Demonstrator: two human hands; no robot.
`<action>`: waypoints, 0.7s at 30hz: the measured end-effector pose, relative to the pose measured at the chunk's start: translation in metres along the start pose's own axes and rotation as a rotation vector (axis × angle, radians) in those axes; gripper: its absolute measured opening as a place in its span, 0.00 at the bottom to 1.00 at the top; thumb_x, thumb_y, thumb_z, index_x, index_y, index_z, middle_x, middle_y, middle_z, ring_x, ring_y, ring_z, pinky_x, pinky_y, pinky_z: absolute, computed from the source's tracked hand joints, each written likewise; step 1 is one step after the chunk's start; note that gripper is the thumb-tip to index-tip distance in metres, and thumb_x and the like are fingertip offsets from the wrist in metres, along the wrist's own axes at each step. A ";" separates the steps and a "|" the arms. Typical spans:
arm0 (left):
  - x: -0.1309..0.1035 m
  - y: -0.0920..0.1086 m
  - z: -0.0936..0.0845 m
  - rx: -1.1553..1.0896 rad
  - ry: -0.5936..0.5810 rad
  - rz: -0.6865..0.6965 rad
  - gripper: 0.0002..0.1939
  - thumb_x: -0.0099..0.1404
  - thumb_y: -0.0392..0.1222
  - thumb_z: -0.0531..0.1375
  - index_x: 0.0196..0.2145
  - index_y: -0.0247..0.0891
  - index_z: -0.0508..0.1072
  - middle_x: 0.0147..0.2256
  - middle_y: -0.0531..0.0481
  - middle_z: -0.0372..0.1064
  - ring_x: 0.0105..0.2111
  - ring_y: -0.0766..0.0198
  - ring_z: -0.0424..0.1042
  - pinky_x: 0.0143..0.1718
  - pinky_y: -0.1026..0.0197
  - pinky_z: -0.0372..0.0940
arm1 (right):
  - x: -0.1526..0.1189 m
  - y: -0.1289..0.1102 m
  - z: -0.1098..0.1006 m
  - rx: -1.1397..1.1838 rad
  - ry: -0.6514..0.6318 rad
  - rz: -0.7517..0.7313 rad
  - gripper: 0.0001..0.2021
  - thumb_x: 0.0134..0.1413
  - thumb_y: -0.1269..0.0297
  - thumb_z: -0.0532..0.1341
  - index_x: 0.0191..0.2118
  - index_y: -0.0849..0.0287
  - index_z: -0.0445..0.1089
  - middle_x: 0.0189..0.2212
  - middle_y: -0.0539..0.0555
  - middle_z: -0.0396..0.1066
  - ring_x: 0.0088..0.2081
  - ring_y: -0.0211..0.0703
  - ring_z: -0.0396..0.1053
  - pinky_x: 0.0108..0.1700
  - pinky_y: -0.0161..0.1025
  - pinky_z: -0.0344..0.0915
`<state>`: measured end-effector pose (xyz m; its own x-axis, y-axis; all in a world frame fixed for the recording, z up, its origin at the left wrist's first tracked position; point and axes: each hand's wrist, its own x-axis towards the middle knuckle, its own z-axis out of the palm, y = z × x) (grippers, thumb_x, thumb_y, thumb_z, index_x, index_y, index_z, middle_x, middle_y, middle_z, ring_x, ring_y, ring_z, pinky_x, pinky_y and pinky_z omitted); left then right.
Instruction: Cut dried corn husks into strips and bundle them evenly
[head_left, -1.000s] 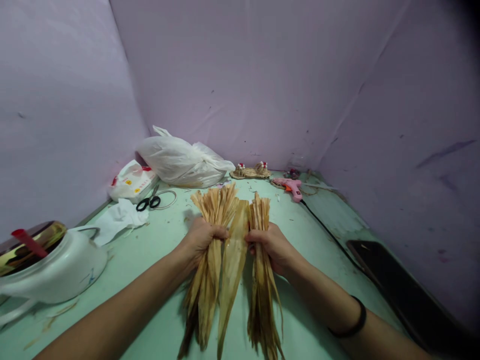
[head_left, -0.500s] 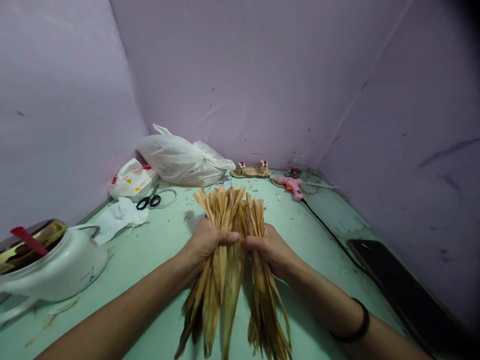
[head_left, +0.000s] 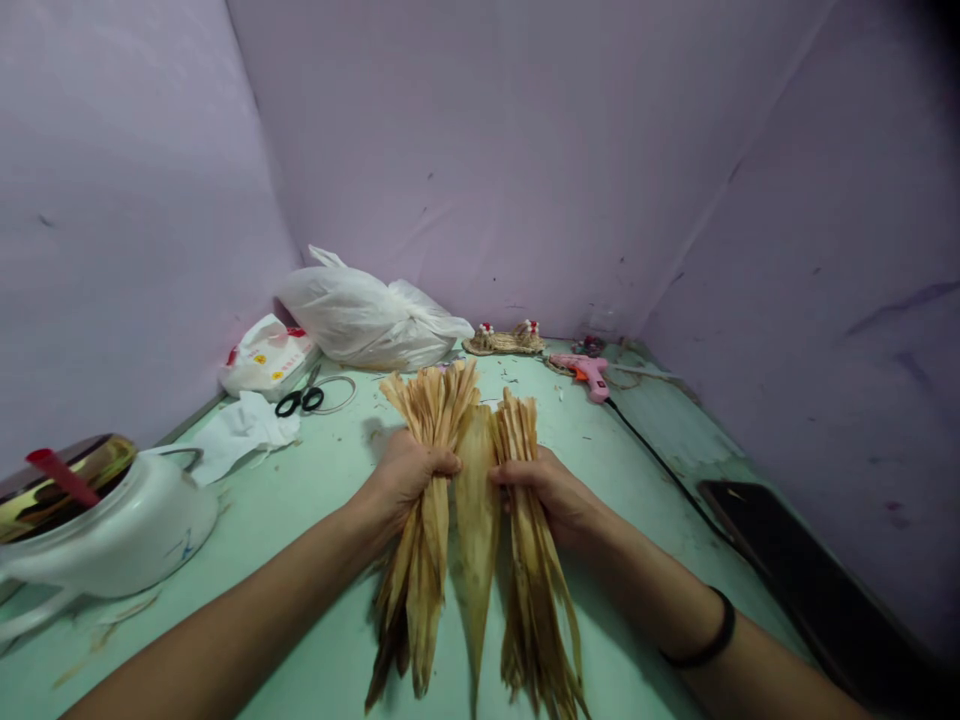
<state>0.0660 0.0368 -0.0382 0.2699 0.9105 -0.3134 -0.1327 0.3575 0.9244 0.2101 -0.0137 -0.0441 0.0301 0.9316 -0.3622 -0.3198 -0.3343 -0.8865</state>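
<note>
Two bunches of dried corn husks are held side by side over the pale green table. My left hand is closed around the left bunch of corn husks, thumb across its front. My right hand grips the right bunch of corn husks in the same way. Between them hangs a single broad husk, its pointed end down; my right thumb tip reaches its edge. Which hand carries that husk I cannot tell. The fingers behind both bunches are hidden.
At the left are a white pot, scissors, crumpled tissue and a tissue pack. A white plastic bag and a woven piece lie at the back. A corded pink glue gun and dark phone are at right.
My hands have moved a little apart, the left bunch shifting left. The broad husk in the middle now shows separately, with gaps beside its lower part.
</note>
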 end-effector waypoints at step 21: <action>-0.004 -0.002 0.006 0.107 -0.053 0.037 0.09 0.35 0.27 0.58 0.20 0.33 0.68 0.14 0.55 0.64 0.14 0.68 0.62 0.15 0.66 0.57 | 0.003 0.009 0.003 -0.078 0.091 -0.114 0.10 0.26 0.75 0.59 0.25 0.64 0.69 0.18 0.49 0.68 0.20 0.37 0.63 0.24 0.34 0.62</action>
<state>0.0707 0.0312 -0.0372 0.3167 0.9095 -0.2693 -0.0417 0.2970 0.9540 0.2042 -0.0135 -0.0522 0.1490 0.9487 -0.2790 -0.2351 -0.2401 -0.9418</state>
